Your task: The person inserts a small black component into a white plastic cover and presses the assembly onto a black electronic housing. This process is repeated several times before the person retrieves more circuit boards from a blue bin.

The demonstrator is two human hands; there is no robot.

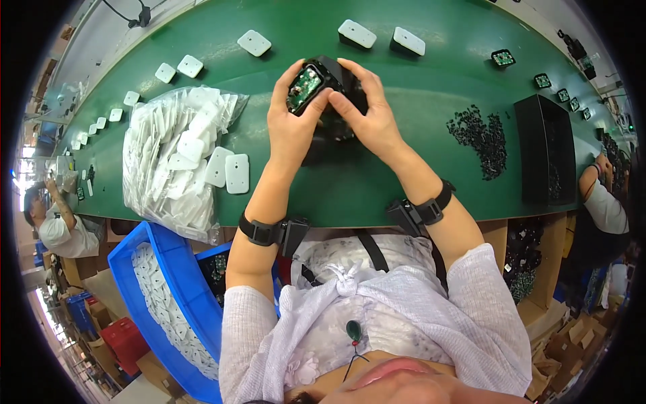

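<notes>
A green worktop (404,192) spread below. The left fingers (280,89) held a black housing (324,77), its circuit board (305,85) uncovered; the right fingers (369,82) gripped a dark part (345,82) just beside it. White plates (237,174) lay left of them, unfitted. Beyond the fingers, units (409,41) already wore white covers; farther right, open units (503,58) had none.

Lower left: red rectangular box (124,342), brown cardboard box (159,374) just beside
Lower right: opened brown cardboard carton (575,340)
Far-left bench: co-worker in white top (66,234)
Upper-left edge: black cable end (143,16)
</notes>
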